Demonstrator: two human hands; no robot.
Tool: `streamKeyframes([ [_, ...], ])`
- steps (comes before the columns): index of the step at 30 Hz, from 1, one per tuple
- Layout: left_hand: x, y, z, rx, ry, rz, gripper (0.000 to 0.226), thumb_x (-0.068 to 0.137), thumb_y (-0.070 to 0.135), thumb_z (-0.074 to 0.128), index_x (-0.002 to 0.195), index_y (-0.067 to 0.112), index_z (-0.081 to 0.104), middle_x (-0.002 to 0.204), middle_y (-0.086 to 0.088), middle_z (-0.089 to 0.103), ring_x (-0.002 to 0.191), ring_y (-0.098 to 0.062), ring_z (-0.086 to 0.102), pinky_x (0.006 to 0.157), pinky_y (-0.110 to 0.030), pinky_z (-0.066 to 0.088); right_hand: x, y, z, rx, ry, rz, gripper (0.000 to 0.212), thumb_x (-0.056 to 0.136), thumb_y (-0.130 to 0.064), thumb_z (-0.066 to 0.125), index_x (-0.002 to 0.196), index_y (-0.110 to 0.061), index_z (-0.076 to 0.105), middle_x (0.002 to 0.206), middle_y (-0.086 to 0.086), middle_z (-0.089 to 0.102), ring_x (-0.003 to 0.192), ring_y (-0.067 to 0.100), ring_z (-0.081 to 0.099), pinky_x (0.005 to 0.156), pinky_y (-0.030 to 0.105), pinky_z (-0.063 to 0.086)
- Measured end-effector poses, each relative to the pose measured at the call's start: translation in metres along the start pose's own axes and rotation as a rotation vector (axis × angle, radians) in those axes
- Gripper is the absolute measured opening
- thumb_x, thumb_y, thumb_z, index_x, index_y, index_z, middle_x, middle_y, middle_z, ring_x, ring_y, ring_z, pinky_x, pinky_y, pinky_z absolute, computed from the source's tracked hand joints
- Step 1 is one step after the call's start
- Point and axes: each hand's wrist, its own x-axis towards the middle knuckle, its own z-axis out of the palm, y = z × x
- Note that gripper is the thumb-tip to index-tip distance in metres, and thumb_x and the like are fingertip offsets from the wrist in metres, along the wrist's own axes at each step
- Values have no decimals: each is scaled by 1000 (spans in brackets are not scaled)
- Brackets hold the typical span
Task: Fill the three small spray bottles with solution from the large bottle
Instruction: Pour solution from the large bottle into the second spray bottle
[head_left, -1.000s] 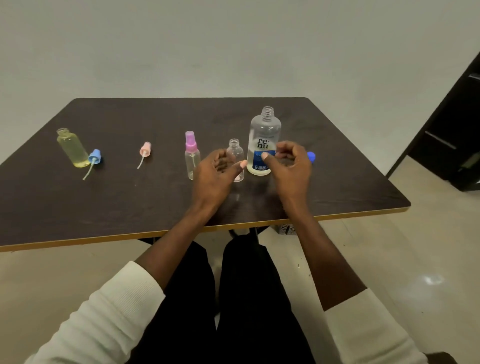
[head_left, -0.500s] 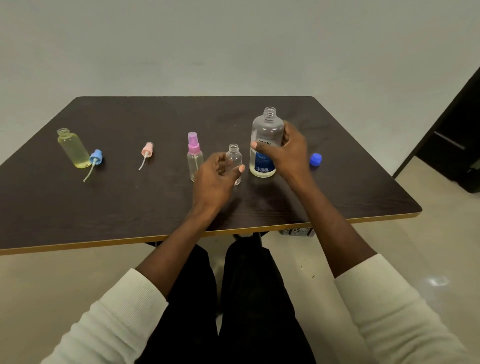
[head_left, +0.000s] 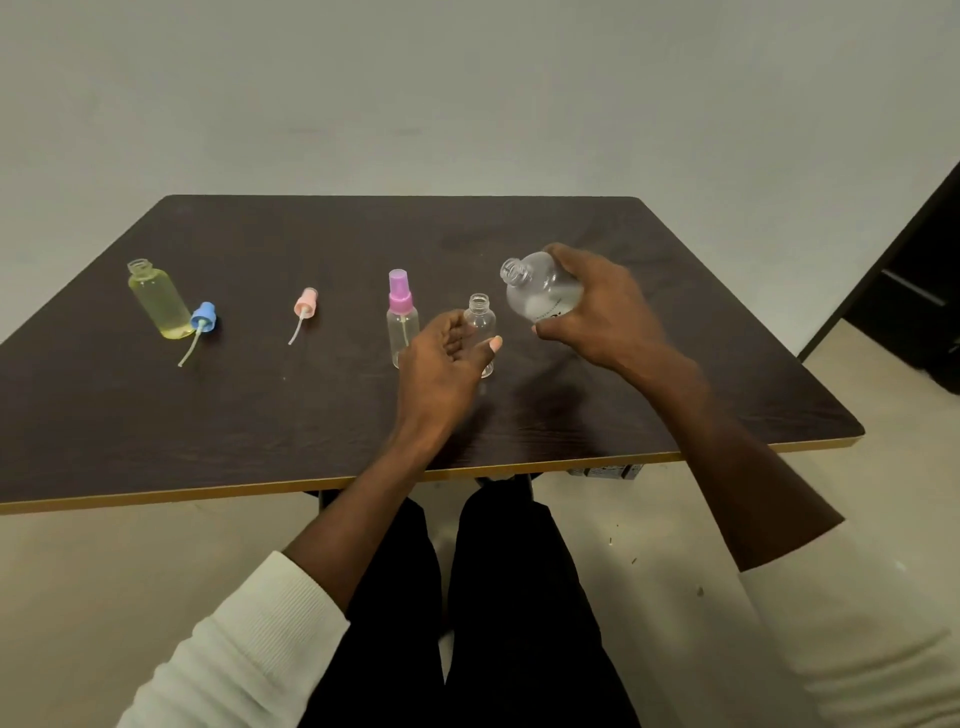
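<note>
The fingers (head_left: 558, 325) of the right hand (head_left: 602, 312) are wrapped around the body of the large bottle (head_left: 540, 293), holding it clear of the bench (head_left: 675, 374) and tilted so that its uncapped neck points up and to the left, toward the open small bottle (head_left: 480, 325). The mouth of the large bottle sits above and just to the right of the small bottle's mouth; the two are near but not touching. Clear liquid is visible in the large bottle. The left hand (head_left: 441, 364) is cupped around the small open bottle, thumb on its right side and the other fingers on its left, loosely curled; whether they press on the plastic cannot be told. This bottle stands upright on the bench. Just beside it to the left stands a second small bottle (head_left: 401, 332), upright, clear, fitted with a purple spray cap (head_left: 399, 288). Further left, a pink spray head (head_left: 305, 306) lies on its side with its dip tube trailing toward the near edge. Well apart at the far left stands a yellowish bottle (head_left: 158, 299), uncapped, with a blue spray head (head_left: 202, 319) lying against its base. White sleeves (head_left: 249, 639) are pushed up both forearms.
</note>
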Motion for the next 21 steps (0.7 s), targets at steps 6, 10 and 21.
streamKeyframes([
  [6,0,-3,-1,29,2,11,40,83,20,81,119,23,63,110,5,74,105,-11,70,96,-42,57,2,-1,7,-132,-81,-94,68,65,-22,78,128,-18,54,118,-1,61,100,19,56,81,33,48],
  [10,0,-5,-2,40,7,4,50,81,26,82,125,13,63,112,1,74,106,-14,70,96,-44,57,3,-2,11,-169,-99,-122,65,63,-21,76,125,-17,55,115,-1,61,99,20,56,78,36,49],
  [21,-1,-3,-1,35,24,0,46,83,16,82,126,10,64,113,1,74,106,-11,70,97,-40,57,4,1,6,-219,-123,-132,62,63,-21,75,122,-19,55,114,-1,60,98,20,55,75,28,42],
])
